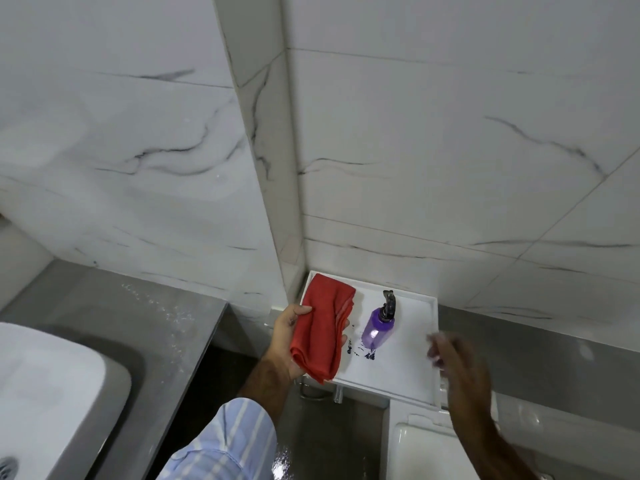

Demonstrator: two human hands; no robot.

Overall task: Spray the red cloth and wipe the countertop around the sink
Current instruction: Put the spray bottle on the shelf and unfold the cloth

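Observation:
My left hand (287, 336) grips a folded red cloth (323, 332), holding it over the left part of a white tray-like lid (408, 372). A purple spray bottle (377, 329) with a dark trigger head stands upright on that white surface, just right of the cloth. To the right of the bottle, my right hand (450, 355) is blurred, with fingers apart and nothing in it. The grey countertop (138, 317) lies to the left, with water drops on it, and the white sink basin (45, 393) sits at the lower left.
White marble wall tiles rise behind everything, with a protruding corner column (273, 168) between countertop and tray. A white toilet tank or seat part (426, 448) sits at the lower right. The floor (311, 445) below is wet and grey.

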